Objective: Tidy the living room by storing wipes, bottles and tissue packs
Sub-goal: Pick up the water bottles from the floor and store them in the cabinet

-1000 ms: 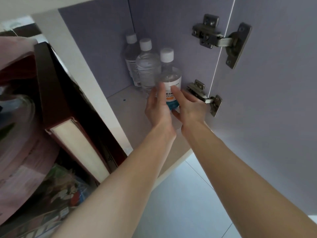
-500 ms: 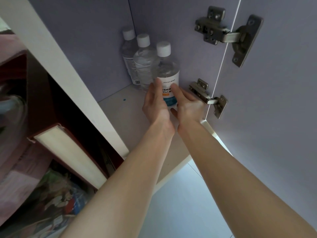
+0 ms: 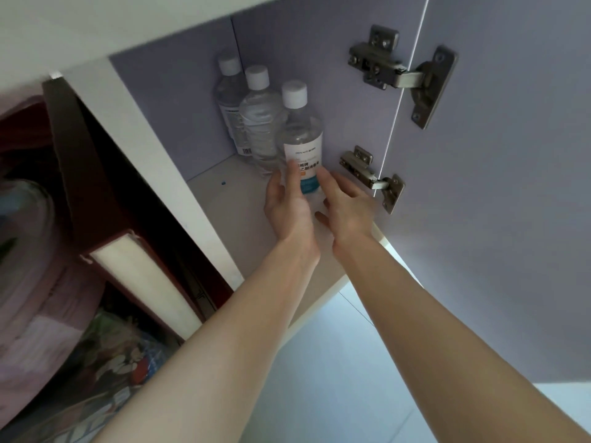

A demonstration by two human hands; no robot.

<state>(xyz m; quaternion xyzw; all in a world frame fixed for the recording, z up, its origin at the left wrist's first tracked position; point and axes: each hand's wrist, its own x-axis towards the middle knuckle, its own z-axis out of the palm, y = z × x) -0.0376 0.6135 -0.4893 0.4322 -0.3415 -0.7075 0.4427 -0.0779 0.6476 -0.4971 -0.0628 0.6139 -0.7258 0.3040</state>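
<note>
Three clear bottles with white caps stand in a row at the back right of an open cabinet shelf [image 3: 224, 199]. The front one is a labelled bottle [image 3: 302, 139] with a white and blue label. Behind it are a ribbed bottle [image 3: 259, 123] and a rear bottle [image 3: 228, 100]. My left hand [image 3: 287, 209] rests on the labelled bottle's lower left, thumb at its side and fingers over the label. My right hand [image 3: 347, 207] is spread just to its right, index fingertip touching the bottle's lower edge.
The cabinet door [image 3: 495, 187] stands open to the right on two metal hinges [image 3: 393, 75]. A white cabinet side panel [image 3: 144, 161] borders the shelf on the left. Beyond it are a dark red frame [image 3: 83, 174] and colourful clutter [image 3: 121, 346]. Pale floor [image 3: 319, 378] lies below.
My head has shifted, so the view moved. Both hands stay at the front bottle; my right hand's fingers have loosened and spread a little away from it.
</note>
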